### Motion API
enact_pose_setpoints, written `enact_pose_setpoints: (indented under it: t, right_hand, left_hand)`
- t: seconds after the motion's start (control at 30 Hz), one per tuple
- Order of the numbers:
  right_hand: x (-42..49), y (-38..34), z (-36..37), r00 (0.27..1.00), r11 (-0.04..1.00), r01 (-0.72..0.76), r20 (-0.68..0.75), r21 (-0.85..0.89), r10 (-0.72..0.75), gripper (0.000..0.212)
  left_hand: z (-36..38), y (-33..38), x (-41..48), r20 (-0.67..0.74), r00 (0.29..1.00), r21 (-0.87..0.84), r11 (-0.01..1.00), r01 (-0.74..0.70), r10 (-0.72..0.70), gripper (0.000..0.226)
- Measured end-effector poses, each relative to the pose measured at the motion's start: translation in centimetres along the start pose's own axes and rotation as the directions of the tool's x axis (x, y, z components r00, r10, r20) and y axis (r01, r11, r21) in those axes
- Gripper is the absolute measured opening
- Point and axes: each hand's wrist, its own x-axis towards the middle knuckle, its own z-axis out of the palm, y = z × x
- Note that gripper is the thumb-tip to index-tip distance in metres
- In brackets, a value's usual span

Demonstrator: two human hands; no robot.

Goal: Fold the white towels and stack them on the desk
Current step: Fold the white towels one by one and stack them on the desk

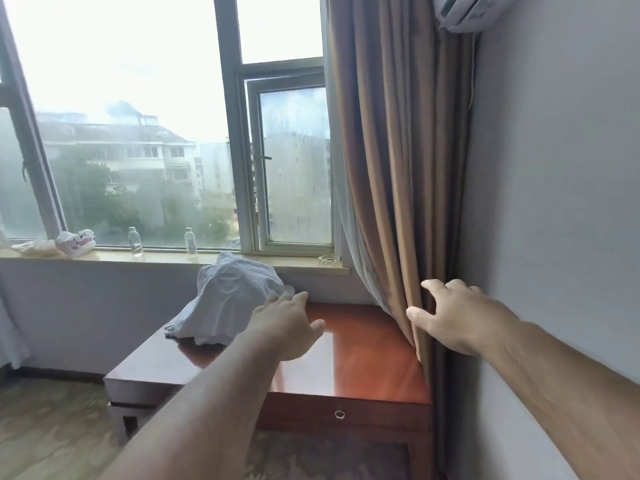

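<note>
White towels (235, 299) heaped unfolded on desk (363, 358); left hand (287, 327) and right hand (457, 317) reach out, fingers (298, 298) released, holding nothing; folding and stacking all remain.

Desk (363, 351): reddish-brown wood with a high-gloss lacquered top that mirrors the window light; its drawer pull (339, 415) is a small shiny metal ring. White towels (228, 299): matt cloth in a raised waffle weave, rumpled; curtain (391, 168): smooth brown cloth with a faint sheen. Bottles (135, 241): clear plastic; wall (554, 202): matt, even paint; window pane (294, 168): glass, streaked and misted.
</note>
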Motion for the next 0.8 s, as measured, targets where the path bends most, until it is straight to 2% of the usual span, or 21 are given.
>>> enact_pose_setpoints:
  t: [0.13, 0.37, 0.53, 0.63, 0.8]
  right_hand:
    - [6.2, 0.5, 0.8, 0.998, 0.998, 0.033, -0.055, -0.045, -0.036, 0.068]
    - [20.6, -2.5, 4.3, 0.997, 0.994, 0.073, 0.024, -0.083, -0.071, 0.066]
    - [29.9, -5.5, 8.3, 0.991, 0.988, 0.127, 0.063, -0.091, -0.121, 0.064]
    - [34.4, -6.1, 10.2, 0.988, 0.985, 0.142, 0.073, -0.097, -0.136, 0.065]
    - [40.8, -5.9, 12.9, 0.991, 0.985, 0.134, 0.04, -0.106, -0.131, 0.06]
  left_hand:
    - [0.7, -0.3, 7.2, -0.009, 1.0, -0.032, 0.999, -0.017, 0.017, 0.078]
    - [3.2, -4.8, 20.1, -0.025, 0.999, -0.003, 0.999, 0.045, -0.045, 0.074]
    - [4.5, -7.7, 27.9, -0.001, 0.997, -0.023, 0.997, 0.071, -0.072, 0.058]
    - [5.2, -8.8, 32.0, -0.012, 0.995, -0.054, 0.994, 0.099, -0.1, 0.065]
    - [6.6, -9.6, 38.0, -0.077, 0.986, -0.09, 0.986, 0.143, -0.15, 0.064]
